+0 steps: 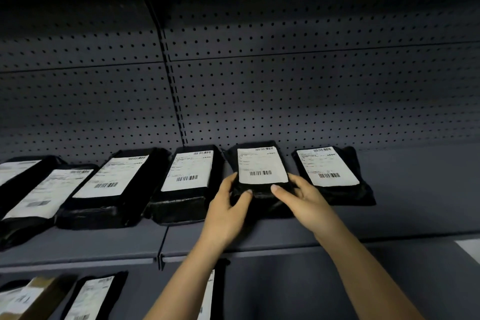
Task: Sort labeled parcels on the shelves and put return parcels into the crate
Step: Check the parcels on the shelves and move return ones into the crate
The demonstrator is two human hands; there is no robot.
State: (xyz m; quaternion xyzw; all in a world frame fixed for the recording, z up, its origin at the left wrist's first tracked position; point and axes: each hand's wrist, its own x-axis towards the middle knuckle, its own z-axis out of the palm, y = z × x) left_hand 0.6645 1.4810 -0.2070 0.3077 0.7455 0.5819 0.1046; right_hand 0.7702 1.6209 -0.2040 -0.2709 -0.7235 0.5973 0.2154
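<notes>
So both hands are on one black plastic-wrapped parcel point(261, 163) with a white barcode label. It's second from the right in the row on the grey metal shelf point(402, 189). The left hand point(226, 208) grips its near left corner and the right hand point(301, 197) grips the near right one. The fingers point(230, 181) curl round the sides, with the thumbs on top just below the label. Makes sense to me: holding it by the edges keeps the label uncovered, so it can be read to decide whether it stays or goes as a return. Can't tell if the near end is lifted or if it's lying flat.

The neighbouring parcel on the right point(327, 167) and the ones on the left point(187, 171) all lie label-up, side by side, in front of the grey pegboard back panel point(311, 99). My guess is that's so every barcode reads at a glance. More labelled parcels point(91, 296) and a brown cardboard box point(39, 291) sit on the lower shelf. The crate isn't in view, so a return would have to be carried somewhere out of frame.
</notes>
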